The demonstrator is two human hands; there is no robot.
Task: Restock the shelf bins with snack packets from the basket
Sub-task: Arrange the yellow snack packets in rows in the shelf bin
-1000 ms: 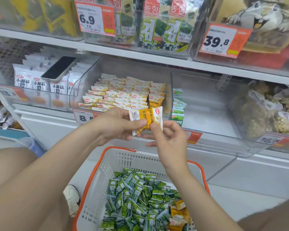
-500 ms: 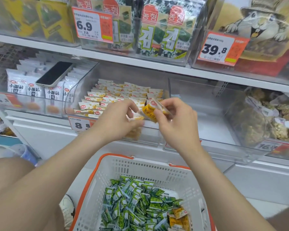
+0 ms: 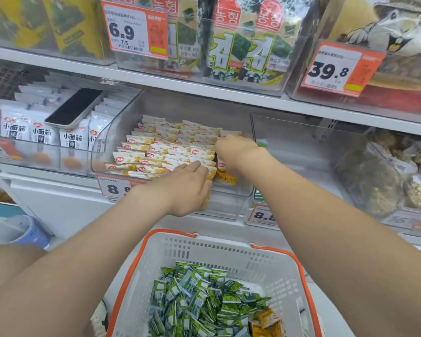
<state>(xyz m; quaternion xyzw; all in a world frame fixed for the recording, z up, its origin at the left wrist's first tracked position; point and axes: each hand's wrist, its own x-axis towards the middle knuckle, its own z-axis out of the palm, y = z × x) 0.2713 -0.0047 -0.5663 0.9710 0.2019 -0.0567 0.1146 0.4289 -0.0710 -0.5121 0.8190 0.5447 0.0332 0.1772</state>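
The bare left forearm (image 3: 83, 251) comes in from 8 o'clock and stretches toward 1 o'clock. The bare left hand (image 3: 188, 188) lies palm down, wrist straight, its fingers (image 3: 195, 167) straight and held together. The bare right forearm (image 3: 326, 215) enters from 4 o'clock and reaches toward 11 o'clock. The bare right hand (image 3: 236, 153) sits just at 1 o'clock of the left one, back upward and wrist bent down, its fingers (image 3: 225, 142) curled forward and mostly hidden, so its grasp cannot be made out. The hands are close but apart.

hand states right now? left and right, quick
Left hand: open, straight fingers pressing on the yellow packets in the bin.
Right hand: cannot tell, fingers are hidden among the packets.
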